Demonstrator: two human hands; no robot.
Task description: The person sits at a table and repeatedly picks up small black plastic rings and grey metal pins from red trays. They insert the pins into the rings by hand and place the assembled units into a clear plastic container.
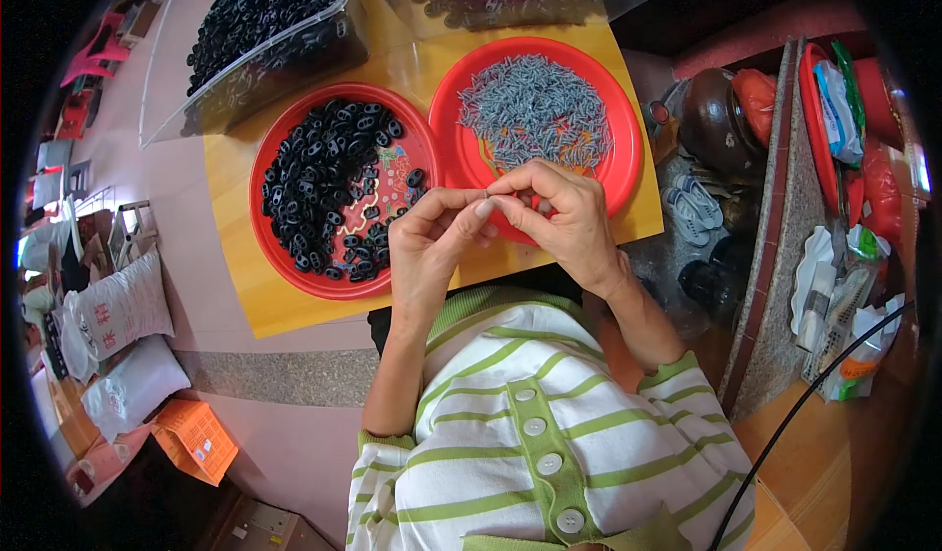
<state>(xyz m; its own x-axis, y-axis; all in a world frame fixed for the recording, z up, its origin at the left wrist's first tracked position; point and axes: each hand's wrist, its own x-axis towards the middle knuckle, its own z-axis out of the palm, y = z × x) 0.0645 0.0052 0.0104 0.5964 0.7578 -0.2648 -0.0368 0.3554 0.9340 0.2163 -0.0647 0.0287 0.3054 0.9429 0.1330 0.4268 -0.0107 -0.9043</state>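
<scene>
My left hand (438, 235) and my right hand (567, 219) meet fingertip to fingertip over the near edges of two red plates. Both pinch at one spot, and whatever sits between the fingertips is too small and covered to make out. Beside my left hand, the left red plate (424, 144) holds a heap of small black plastic pieces (299, 188), each with two holes. Behind my right hand, the other red plate (628, 149) carries a pile of small grey screws (535, 104).
The plates rest on a yellow wooden table (240, 286). At its far side stand a clear bin (260, 60) of black pieces and another clear bin (530, 1). White sacks (118, 306) lie at left. At right are a brown jar (721, 114), slippers (692, 208) and a stone ledge (775, 208).
</scene>
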